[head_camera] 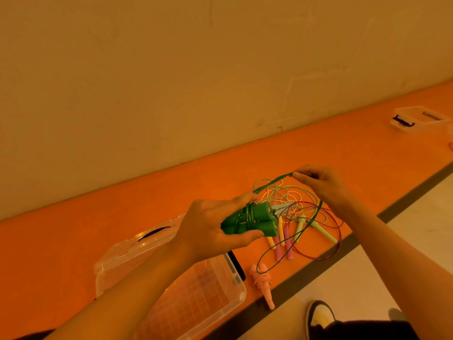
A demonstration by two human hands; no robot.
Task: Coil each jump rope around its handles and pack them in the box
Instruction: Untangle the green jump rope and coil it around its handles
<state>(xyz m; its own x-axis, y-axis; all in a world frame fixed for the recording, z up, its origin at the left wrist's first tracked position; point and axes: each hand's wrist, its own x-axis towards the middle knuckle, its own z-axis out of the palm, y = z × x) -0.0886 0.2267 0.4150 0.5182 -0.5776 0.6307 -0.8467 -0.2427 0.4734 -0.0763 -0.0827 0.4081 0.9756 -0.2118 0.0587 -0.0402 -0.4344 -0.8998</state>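
Whole scene is a long orange surface (pixel 110 241) running along a plain beige wall (pixel 171 69). There's a dark strip (pixel 404 200) on its near edge, then pale floor (pixel 367 278). The toe of a shoe (pixel 320 315) pokes in at about 5 o'clock.

The green jump rope handles (pixel 255 220) are up off the surface, side by side in the left hand (pixel 210 229). The fingers are curled over the top and the thumb is clamped underneath. A few turns of the green rope (pixel 273 183) already sit around the middle of the handles.

From there the rope runs taut toward 2 o'clock to the right hand (pixel 323 182), which pinches it between thumb and fingertips. Past the pinch the slack drops in a long loop toward 6 o'clock and ends near a pink jump rope (pixel 263 282) that's already coiled on its handles and lying on the orange.

Right behind the green handles, at their 3 o'clock, is a tangle of loose jump ropes (pixel 294 217) with pink, yellow and pale green handles, plus a dark red cord.

The clear plastic box (pixel 241 288) is open under the left forearm, at around 7 o'clock from the handles, with its lid (pixel 127 249) at the far side. A second clear box (pixel 416 119) sits well apart at the frame's 2 o'clock.
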